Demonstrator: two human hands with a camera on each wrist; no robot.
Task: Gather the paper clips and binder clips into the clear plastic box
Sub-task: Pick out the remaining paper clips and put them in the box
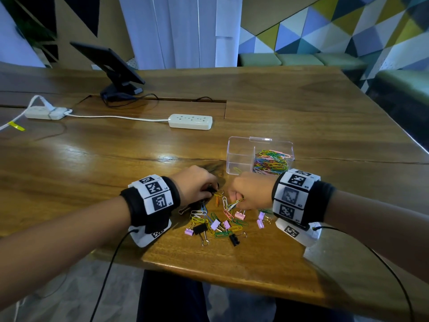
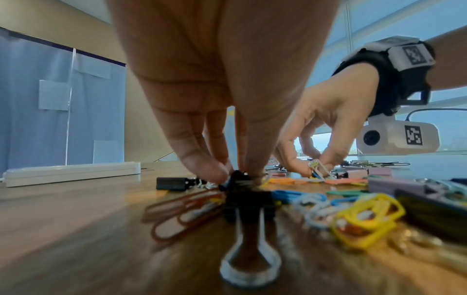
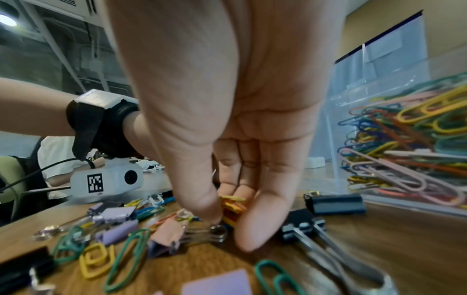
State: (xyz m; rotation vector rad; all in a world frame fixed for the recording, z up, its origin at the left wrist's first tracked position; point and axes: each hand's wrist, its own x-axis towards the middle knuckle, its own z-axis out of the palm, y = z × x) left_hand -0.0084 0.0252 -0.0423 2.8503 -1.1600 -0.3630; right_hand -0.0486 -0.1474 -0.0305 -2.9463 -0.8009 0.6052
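Observation:
A loose heap of coloured paper clips [image 1: 217, 219] and pink and black binder clips [image 1: 215, 224] lies on the wooden table near its front edge. The clear plastic box [image 1: 241, 156] stands just behind, its right compartment full of paper clips. My left hand [image 1: 197, 185] reaches into the heap's far left, fingertips [image 2: 215, 173] pinching a black binder clip [image 2: 236, 178]. My right hand [image 1: 248, 191] is at the heap's far right, thumb and fingers pinching several yellow and orange paper clips [image 3: 232, 207]. Another black binder clip [image 3: 334, 203] lies by the box.
A white power strip [image 1: 190, 121] lies behind the box, a second one [image 1: 44, 112] at far left. A tablet on a stand [image 1: 113, 66] sits at the back. The table's front edge [image 1: 209, 273] runs just below the heap.

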